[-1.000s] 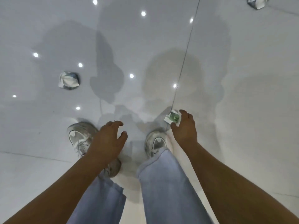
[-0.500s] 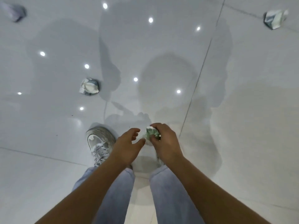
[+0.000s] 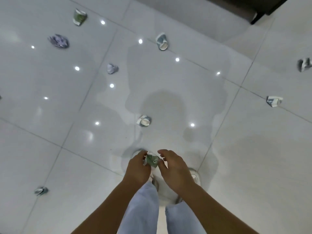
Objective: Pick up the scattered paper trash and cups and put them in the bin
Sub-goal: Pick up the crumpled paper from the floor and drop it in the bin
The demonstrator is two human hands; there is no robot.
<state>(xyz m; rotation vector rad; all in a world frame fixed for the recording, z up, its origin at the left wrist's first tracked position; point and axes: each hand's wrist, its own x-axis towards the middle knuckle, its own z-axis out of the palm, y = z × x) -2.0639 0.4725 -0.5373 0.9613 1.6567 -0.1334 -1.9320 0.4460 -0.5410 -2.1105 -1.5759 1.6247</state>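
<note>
Now, hands: both are raised in front of the person, above the legs, at 6 o'clock in the view.
Left hand (image 3: 138, 168): fingers curled round the green crumpled paper (image 3: 152, 160), gripping its left side.
Right hand (image 3: 175, 168): just right of the paper, thumb touching it or nearly so; the fingers are loosely bent and spread apart, and I cannot tell if they hold it.
Nearest litter: a crushed cup (image 3: 144, 121) lies at 12 o'clock from the hands, well apart.
Other litter: a green cup (image 3: 79, 17) at 11 o'clock, a purple wad (image 3: 59, 41) near it, a blue cup (image 3: 162, 41) at 12, a folded scrap (image 3: 273, 101) at 2, a small scrap (image 3: 41, 191) at 8.
Floor (image 3: 236, 157): glossy white tiles with light spots.
</note>
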